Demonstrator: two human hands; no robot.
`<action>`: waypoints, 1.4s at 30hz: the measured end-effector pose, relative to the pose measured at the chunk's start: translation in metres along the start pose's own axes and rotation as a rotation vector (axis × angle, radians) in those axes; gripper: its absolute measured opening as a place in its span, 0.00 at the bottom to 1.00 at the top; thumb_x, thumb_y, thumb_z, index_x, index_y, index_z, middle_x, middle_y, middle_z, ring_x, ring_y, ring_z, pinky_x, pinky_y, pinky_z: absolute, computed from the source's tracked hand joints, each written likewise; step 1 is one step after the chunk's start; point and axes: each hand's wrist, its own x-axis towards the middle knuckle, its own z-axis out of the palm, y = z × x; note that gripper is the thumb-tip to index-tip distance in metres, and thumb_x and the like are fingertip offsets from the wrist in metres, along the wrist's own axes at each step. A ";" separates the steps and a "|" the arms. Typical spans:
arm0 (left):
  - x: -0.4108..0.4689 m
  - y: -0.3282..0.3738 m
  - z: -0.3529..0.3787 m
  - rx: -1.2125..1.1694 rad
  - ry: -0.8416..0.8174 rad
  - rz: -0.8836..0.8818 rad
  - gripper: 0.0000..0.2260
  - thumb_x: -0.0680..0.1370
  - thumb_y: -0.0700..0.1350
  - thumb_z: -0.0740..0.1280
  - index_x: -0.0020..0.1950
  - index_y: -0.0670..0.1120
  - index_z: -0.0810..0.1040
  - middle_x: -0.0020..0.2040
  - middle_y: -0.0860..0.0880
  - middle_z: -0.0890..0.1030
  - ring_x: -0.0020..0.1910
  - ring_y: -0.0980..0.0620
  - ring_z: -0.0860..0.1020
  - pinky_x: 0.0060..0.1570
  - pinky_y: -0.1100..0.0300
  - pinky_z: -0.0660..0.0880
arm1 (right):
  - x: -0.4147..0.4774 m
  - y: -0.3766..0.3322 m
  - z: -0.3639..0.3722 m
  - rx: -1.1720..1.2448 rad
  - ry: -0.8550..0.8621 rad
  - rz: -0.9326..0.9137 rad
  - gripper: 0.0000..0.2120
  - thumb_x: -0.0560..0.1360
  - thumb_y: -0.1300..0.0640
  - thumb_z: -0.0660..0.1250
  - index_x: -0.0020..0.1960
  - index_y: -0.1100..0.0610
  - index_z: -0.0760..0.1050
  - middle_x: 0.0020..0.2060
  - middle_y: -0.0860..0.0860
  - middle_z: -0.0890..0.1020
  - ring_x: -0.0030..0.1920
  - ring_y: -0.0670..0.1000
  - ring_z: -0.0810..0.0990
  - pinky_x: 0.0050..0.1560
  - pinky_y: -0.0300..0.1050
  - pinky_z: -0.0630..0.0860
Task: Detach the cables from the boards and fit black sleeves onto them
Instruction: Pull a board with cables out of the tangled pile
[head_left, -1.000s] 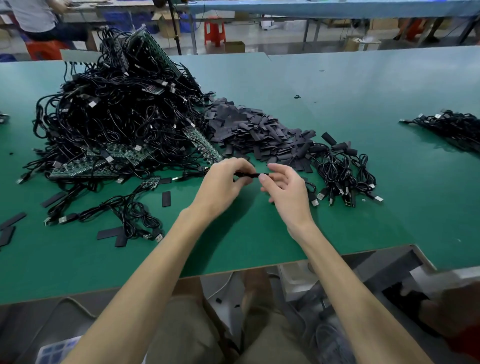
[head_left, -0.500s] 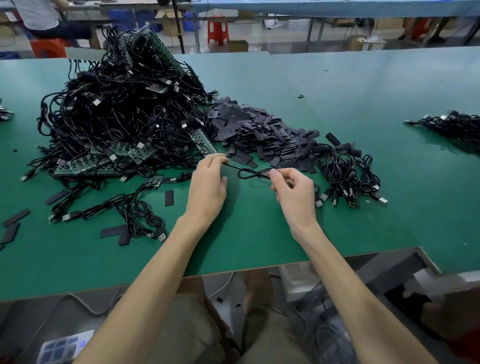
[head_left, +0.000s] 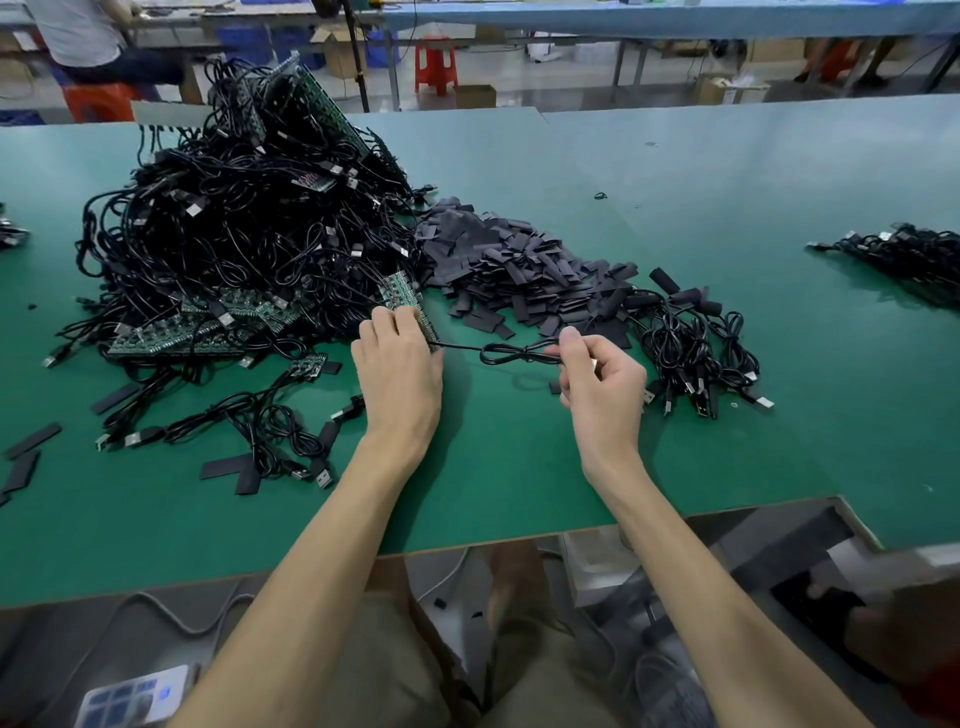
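Note:
A big tangle of black cables (head_left: 244, 244) still plugged into green boards (head_left: 218, 325) lies at the left of the green table (head_left: 519, 467). My left hand (head_left: 397, 371) grips the near end of one green board (head_left: 410, 304) at the heap's edge. A thin black cable (head_left: 511, 353) runs taut from that board to my right hand (head_left: 602, 384), which pinches its looped part just above the table. A pile of flat black sleeves (head_left: 514, 273) lies right behind both hands.
Sleeved cables (head_left: 696, 353) lie bunched to the right of my right hand. Another cable bundle (head_left: 904, 254) sits at the far right. Loose sleeves (head_left: 228, 467) and cables (head_left: 270, 431) lie scattered front left. The table's front edge runs near my forearms.
My hands, close together a second ago, have drawn apart. The left hand went to the board at the heap's edge; the right moved right, stretching the cable.

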 end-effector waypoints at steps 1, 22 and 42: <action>0.001 0.000 -0.001 -0.014 0.006 0.001 0.17 0.80 0.41 0.70 0.67 0.39 0.72 0.60 0.41 0.72 0.58 0.41 0.69 0.57 0.50 0.69 | 0.000 0.001 0.000 0.037 -0.004 0.018 0.19 0.83 0.49 0.66 0.34 0.51 0.79 0.25 0.46 0.72 0.27 0.46 0.66 0.28 0.42 0.62; -0.054 0.049 -0.025 -0.305 -0.039 0.392 0.13 0.78 0.39 0.72 0.61 0.37 0.80 0.51 0.42 0.75 0.54 0.42 0.75 0.41 0.46 0.79 | 0.006 0.000 0.004 -0.012 -0.311 0.106 0.20 0.83 0.40 0.63 0.56 0.54 0.85 0.54 0.51 0.88 0.57 0.48 0.85 0.62 0.47 0.79; -0.015 0.010 -0.037 -0.763 -0.175 0.090 0.16 0.80 0.30 0.62 0.56 0.46 0.84 0.52 0.50 0.81 0.46 0.56 0.82 0.49 0.58 0.78 | 0.007 0.004 0.005 -0.109 -0.299 0.060 0.05 0.82 0.60 0.68 0.55 0.53 0.81 0.47 0.48 0.86 0.47 0.39 0.83 0.53 0.34 0.77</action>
